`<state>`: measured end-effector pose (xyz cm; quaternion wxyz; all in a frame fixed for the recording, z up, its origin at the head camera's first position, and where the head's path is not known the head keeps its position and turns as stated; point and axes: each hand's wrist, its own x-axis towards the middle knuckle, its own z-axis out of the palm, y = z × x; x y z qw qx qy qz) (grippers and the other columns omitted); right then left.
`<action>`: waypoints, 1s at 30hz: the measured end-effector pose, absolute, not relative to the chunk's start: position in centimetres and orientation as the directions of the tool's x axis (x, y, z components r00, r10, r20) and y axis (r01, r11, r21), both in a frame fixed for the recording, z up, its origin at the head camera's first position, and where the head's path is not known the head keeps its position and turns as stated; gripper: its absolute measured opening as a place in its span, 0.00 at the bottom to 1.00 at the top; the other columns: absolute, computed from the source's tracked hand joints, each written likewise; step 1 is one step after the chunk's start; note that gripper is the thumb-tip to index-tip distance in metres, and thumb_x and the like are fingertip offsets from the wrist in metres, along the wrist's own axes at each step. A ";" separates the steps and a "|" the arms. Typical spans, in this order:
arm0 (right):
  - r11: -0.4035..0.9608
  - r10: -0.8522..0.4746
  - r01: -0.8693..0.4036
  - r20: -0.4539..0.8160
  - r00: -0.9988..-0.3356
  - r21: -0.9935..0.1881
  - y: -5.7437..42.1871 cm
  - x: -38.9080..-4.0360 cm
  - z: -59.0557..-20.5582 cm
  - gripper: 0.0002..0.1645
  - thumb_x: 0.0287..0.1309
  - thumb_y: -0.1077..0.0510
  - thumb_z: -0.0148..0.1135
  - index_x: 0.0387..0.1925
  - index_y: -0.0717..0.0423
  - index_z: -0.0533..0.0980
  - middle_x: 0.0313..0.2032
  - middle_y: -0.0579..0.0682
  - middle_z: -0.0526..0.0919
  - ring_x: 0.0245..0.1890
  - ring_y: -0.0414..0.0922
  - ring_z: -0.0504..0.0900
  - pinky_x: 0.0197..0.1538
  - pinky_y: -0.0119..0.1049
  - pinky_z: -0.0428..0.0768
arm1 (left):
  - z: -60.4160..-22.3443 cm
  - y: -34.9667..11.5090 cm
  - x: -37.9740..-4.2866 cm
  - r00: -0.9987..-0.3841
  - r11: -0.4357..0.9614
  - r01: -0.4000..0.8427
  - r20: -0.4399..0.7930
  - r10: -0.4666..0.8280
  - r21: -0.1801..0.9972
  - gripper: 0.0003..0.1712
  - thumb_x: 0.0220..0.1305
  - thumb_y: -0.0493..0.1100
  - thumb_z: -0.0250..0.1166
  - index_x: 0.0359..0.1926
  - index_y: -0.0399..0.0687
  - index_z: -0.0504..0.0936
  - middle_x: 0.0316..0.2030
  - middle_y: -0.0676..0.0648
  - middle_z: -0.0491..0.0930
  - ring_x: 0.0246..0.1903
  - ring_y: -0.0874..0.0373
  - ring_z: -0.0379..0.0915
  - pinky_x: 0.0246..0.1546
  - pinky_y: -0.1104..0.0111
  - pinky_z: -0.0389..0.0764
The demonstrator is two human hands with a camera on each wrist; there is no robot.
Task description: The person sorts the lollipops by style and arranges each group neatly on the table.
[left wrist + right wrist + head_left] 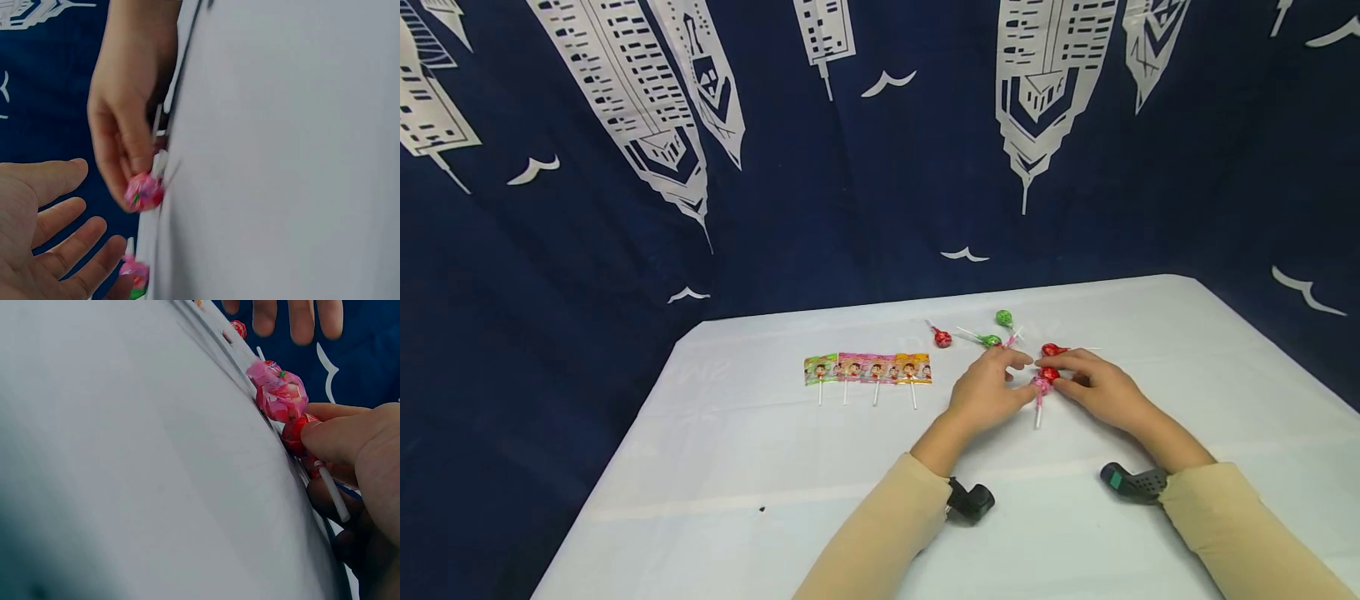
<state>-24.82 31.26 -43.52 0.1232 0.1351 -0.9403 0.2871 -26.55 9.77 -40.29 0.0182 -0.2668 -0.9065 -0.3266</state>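
Observation:
My right hand (1101,387) pinches a red-wrapped lollipop (294,434) between thumb and forefinger, low over the white table. Just in front of that one is a pink-wrapped lollipop (282,394); in the head view its white stick points toward me. Opposite, my left hand (988,390) has its fingers spread and relaxed, near the pink lollipop, with nothing seen in its grasp. Beyond the fingertips lies another red lollipop (1051,349). A second pink lollipop (134,269) shows beside the left fingers in the left wrist view, partly hidden by them.
Left of the hands, flat-wrapped lollipops stand in a row: a green one (821,369), pink ones (877,368) and an orange one (913,367). Farther back lie round green lollipops (1003,317) and a red round lollipop (942,338). A dark blue curtain (865,208) hangs behind the table (715,467).

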 end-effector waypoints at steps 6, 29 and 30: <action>0.795 -0.157 -0.323 0.341 -0.927 -0.514 31.1 -24.8 -43.7 0.18 0.63 0.60 0.65 0.54 0.50 0.81 0.52 0.59 0.83 0.33 0.39 0.75 0.39 0.39 0.73 | -41.4 11.3 -26.4 -0.878 0.690 0.471 0.211 0.430 0.549 0.23 0.59 0.55 0.72 0.56 0.62 0.83 0.48 0.56 0.81 0.42 0.68 0.77 0.35 0.76 0.73; 0.784 -0.110 -0.272 0.305 -0.946 -0.558 31.1 -24.8 -43.7 0.17 0.62 0.59 0.66 0.53 0.52 0.80 0.46 0.60 0.85 0.30 0.40 0.75 0.35 0.35 0.72 | -43.3 13.0 -26.9 -0.904 0.720 0.428 0.264 0.337 0.546 0.10 0.59 0.53 0.72 0.43 0.66 0.88 0.38 0.67 0.87 0.40 0.68 0.77 0.39 0.75 0.68; 0.784 -0.109 -0.270 0.304 -0.946 -0.559 31.1 -24.8 -43.7 0.17 0.62 0.59 0.66 0.53 0.52 0.80 0.46 0.60 0.85 0.30 0.40 0.75 0.35 0.36 0.72 | -43.3 13.0 -26.9 -0.905 0.715 0.426 0.263 0.335 0.555 0.10 0.59 0.53 0.72 0.43 0.66 0.88 0.37 0.67 0.87 0.40 0.68 0.76 0.39 0.75 0.68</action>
